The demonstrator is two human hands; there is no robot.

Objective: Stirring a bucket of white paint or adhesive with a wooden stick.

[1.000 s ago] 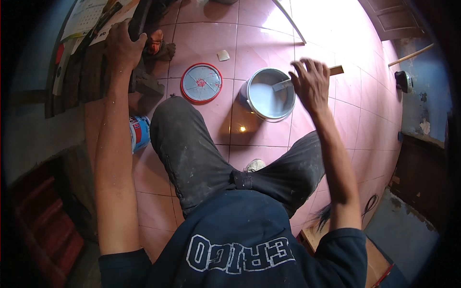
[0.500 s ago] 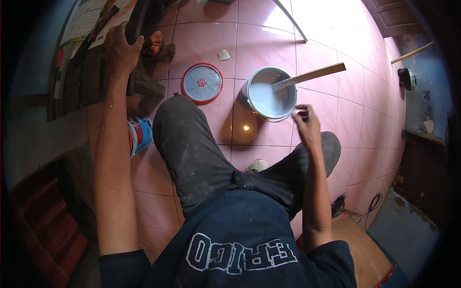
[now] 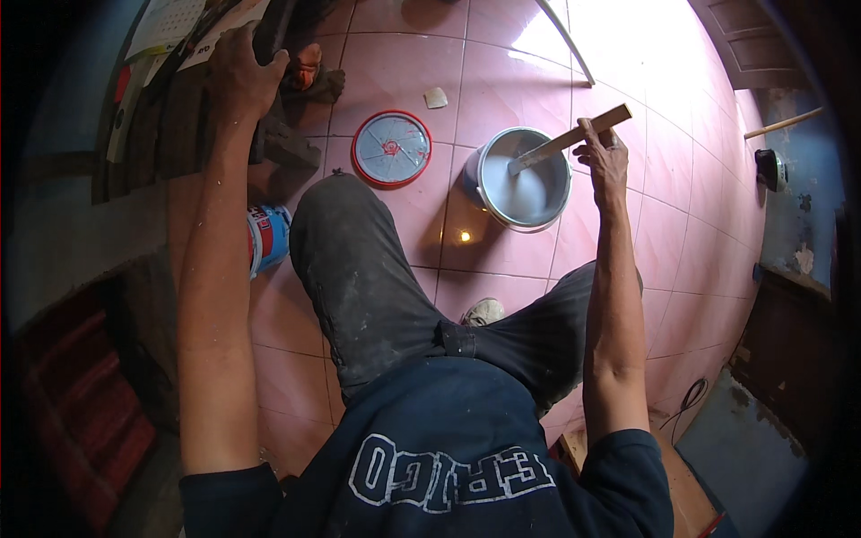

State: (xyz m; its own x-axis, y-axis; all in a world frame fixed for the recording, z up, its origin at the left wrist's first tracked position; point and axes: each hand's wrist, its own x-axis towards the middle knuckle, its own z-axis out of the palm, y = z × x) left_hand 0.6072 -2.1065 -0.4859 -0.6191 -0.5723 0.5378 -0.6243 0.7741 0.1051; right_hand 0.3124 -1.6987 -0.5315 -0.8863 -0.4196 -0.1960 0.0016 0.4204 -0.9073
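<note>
A paint bucket with whitish paint in it stands on the floor in front of me. A flat wooden stick leans in the paint, its upper end out over the right rim. My right hand has its fingers closed on that stick near the upper end. Far to the left, my left hand grips the dark wooden rail of a bench, thumb on the near side. A round grey lid with a red rim lies left of the bucket.
Beside my left knee sits a blue and red can. A small pale square lies beyond the lid. A thin curved strip rests at the back, and a black cable lies at right. Pink tiles cover the floor.
My right hand has moved up from beside the bucket's right rim and taken hold of the stick. The stick has tilted slightly. My left hand stays on the bench rail.
</note>
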